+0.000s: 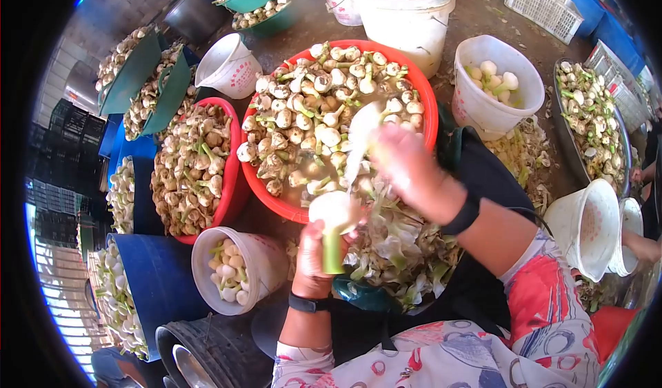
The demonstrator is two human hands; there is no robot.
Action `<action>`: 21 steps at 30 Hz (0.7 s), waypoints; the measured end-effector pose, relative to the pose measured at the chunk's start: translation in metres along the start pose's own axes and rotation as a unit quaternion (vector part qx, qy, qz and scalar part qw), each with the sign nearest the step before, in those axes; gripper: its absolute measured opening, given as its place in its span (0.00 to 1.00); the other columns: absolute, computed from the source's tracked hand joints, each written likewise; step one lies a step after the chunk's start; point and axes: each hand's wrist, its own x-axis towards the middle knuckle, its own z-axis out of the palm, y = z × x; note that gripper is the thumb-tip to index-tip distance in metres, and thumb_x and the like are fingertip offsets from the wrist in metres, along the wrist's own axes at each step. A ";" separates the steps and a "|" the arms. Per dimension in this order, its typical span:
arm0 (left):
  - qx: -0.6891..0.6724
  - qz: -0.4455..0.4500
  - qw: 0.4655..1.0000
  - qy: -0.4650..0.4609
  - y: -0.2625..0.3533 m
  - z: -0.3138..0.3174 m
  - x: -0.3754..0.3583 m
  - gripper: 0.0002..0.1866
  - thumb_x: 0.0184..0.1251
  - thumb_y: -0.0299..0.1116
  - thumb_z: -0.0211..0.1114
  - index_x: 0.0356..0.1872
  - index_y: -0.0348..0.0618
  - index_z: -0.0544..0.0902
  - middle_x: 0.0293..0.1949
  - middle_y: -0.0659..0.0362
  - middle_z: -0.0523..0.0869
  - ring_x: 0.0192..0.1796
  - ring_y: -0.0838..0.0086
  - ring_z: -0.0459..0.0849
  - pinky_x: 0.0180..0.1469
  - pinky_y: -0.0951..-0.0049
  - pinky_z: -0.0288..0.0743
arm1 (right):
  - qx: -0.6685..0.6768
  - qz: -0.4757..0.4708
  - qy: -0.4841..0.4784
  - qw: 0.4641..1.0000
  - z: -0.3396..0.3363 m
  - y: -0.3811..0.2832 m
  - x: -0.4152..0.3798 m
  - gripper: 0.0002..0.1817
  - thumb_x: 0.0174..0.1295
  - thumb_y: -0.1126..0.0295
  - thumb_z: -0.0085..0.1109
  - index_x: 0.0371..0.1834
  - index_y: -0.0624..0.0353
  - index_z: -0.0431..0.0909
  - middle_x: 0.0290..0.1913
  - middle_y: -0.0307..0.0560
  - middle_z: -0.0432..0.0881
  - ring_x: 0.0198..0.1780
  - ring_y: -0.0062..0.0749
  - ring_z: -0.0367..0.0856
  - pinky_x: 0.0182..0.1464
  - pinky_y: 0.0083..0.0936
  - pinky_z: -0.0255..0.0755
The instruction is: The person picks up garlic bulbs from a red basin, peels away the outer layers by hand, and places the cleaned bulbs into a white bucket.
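Observation:
My left hand (314, 250) is closed around a garlic bulb (334, 210), its pale peeled head up and its green stem (333, 253) pointing down. Above it and to the right, my right hand (407, 162) looks slightly blurred, its fingers pinched on a strip of white garlic skin (360, 136) that hangs toward the bulb. Behind both hands stands a red tub (431, 105) of unpeeled garlic (303, 121) in murky water. Below my right forearm, a heap of stripped garlic skins (403, 250) fills a container whose green rim (365, 295) shows partly.
Peeled bulbs lie in a white bucket (207, 264) at left and another white bucket (498, 115) at right. A second red tub (233, 174) holds dry garlic. A blue bin (162, 291) stands lower left. Another person's hand (641, 245) touches a bucket at far right.

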 end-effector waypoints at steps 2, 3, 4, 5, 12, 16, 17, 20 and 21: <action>-0.084 0.040 0.995 -0.033 0.007 -0.007 0.002 0.35 0.47 0.42 0.63 0.56 0.36 0.62 0.47 0.46 0.73 0.46 0.54 0.75 0.42 0.68 0.76 | -0.155 -0.035 0.094 0.983 -0.026 0.015 0.025 0.14 0.59 0.63 0.46 0.22 0.61 0.72 0.16 0.52 0.73 0.18 0.41 0.72 0.23 0.32 0.66; -0.074 0.062 0.995 -0.007 0.008 -0.008 0.004 0.35 0.46 0.39 0.64 0.56 0.36 0.61 0.50 0.47 0.71 0.49 0.53 0.73 0.44 0.67 0.76 | -0.285 -0.032 -0.038 0.957 -0.021 -0.001 0.016 0.16 0.58 0.59 0.47 0.22 0.61 0.73 0.17 0.53 0.73 0.20 0.43 0.73 0.25 0.34 0.67; -0.044 0.077 0.995 0.046 0.007 -0.006 0.005 0.36 0.47 0.38 0.66 0.57 0.36 0.61 0.52 0.49 0.70 0.52 0.57 0.72 0.46 0.66 0.76 | -0.407 -0.028 -0.166 0.898 -0.014 -0.017 -0.003 0.18 0.58 0.56 0.47 0.21 0.61 0.73 0.17 0.54 0.74 0.22 0.46 0.75 0.26 0.36 0.68; -0.007 0.098 0.993 0.067 0.004 -0.007 0.006 0.36 0.47 0.39 0.66 0.57 0.37 0.61 0.52 0.50 0.70 0.53 0.59 0.71 0.48 0.66 0.74 | -0.378 -0.063 -0.211 0.899 -0.005 -0.003 -0.013 0.21 0.57 0.52 0.46 0.23 0.61 0.73 0.19 0.55 0.74 0.25 0.49 0.76 0.28 0.39 0.69; 0.101 0.125 0.986 0.045 0.000 -0.005 0.015 0.34 0.46 0.37 0.67 0.56 0.41 0.62 0.50 0.53 0.71 0.52 0.66 0.71 0.50 0.66 0.70 | -0.301 -0.115 -0.208 0.924 0.016 -0.009 -0.015 0.13 0.55 0.62 0.49 0.23 0.61 0.69 0.20 0.53 0.75 0.24 0.49 0.75 0.26 0.37 0.68; 0.012 0.099 0.995 -0.005 0.006 -0.004 0.009 0.35 0.46 0.38 0.65 0.57 0.41 0.61 0.53 0.52 0.69 0.54 0.63 0.70 0.51 0.64 0.69 | -0.210 -0.056 -0.158 0.963 0.010 -0.013 -0.009 0.10 0.54 0.66 0.50 0.21 0.61 0.72 0.19 0.50 0.75 0.23 0.45 0.75 0.25 0.34 0.68; -0.018 0.065 0.997 -0.036 0.007 -0.005 0.008 0.35 0.47 0.38 0.64 0.58 0.41 0.61 0.54 0.52 0.69 0.55 0.62 0.69 0.52 0.63 0.68 | -0.117 -0.022 -0.158 0.980 0.008 -0.015 -0.008 0.10 0.53 0.66 0.50 0.21 0.59 0.74 0.19 0.49 0.75 0.22 0.44 0.75 0.24 0.34 0.68; -0.075 0.008 0.993 -0.089 0.006 0.000 0.008 0.32 0.54 0.44 0.61 0.57 0.42 0.61 0.53 0.53 0.70 0.52 0.63 0.71 0.50 0.62 0.69 | -0.009 -0.082 -0.119 0.989 0.014 -0.020 -0.014 0.09 0.54 0.66 0.50 0.23 0.59 0.74 0.18 0.49 0.75 0.22 0.42 0.75 0.24 0.30 0.68; -0.036 0.029 0.997 -0.054 0.000 -0.004 0.009 0.30 0.55 0.45 0.60 0.56 0.42 0.62 0.51 0.53 0.71 0.51 0.63 0.72 0.47 0.64 0.70 | -0.086 -0.157 -0.102 0.979 0.015 -0.024 -0.016 0.08 0.54 0.67 0.51 0.24 0.59 0.74 0.19 0.49 0.75 0.22 0.41 0.76 0.24 0.29 0.67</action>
